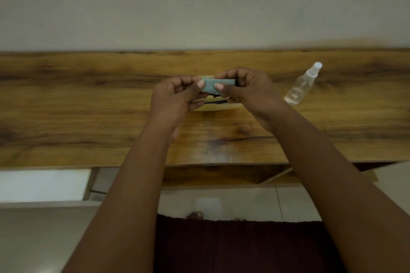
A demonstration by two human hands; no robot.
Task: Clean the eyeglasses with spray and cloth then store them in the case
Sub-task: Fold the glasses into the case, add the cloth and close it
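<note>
While both hands pinch the cloth [213, 86] around the eyeglasses [216, 98], held above the case [218, 107] mid-bench, we see two risks: left hand [177, 97] or right hand [248, 88] slipping drops them, and hard rubbing bends the frame. Spray bottle [299, 87] stands toward the bench's right end.

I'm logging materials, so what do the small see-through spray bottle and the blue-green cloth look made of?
Small see-through spray bottle: likely clear glossy plastic, since the table shows through; white cap looks plastic.
Blue-green cloth: soft matte fabric, folded between both thumbs, probably microfibre.
</note>
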